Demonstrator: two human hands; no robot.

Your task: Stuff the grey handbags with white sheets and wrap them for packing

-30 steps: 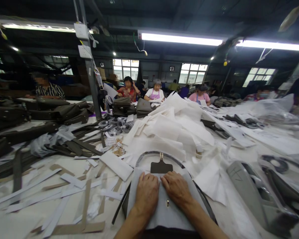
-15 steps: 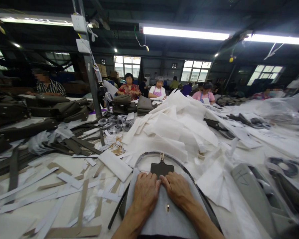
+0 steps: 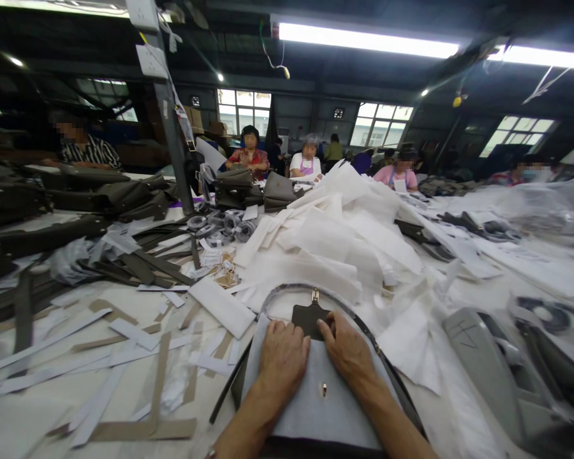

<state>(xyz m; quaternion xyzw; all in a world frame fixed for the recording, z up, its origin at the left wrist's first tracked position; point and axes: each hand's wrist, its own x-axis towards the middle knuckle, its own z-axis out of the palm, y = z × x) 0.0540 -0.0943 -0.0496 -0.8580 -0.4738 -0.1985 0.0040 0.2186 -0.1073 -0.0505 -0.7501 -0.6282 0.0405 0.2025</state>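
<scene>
A dark olive handbag (image 3: 238, 389) lies in front of me with a pale grey protective sheet (image 3: 296, 408) over its front. At its top are a curved, plastic-wrapped handle (image 3: 282, 293) and a dark tab (image 3: 306, 319) with a gold buckle (image 3: 316, 295). A small gold clasp (image 3: 324, 389) pokes through the sheet. My left hand (image 3: 284, 357) is closed at the sheet's upper edge, fingers curled over it. My right hand (image 3: 347, 350) has curled fingers beside the tab, thumb at its right edge; what lies under those fingers is hidden.
White sheets (image 3: 335, 229) are heaped beyond the bag. Paper and brown strips (image 3: 160, 382) litter the left side. A grey tape dispenser (image 3: 478, 363) stands at right. Dark bags (image 3: 119, 197) pile up behind a metal post (image 3: 172, 134). Several people sit across the table.
My right hand has shifted right and slightly up, away from the left, uncovering more of the tab. The left hand stays nearly in place. The camera view has tilted slightly down.
</scene>
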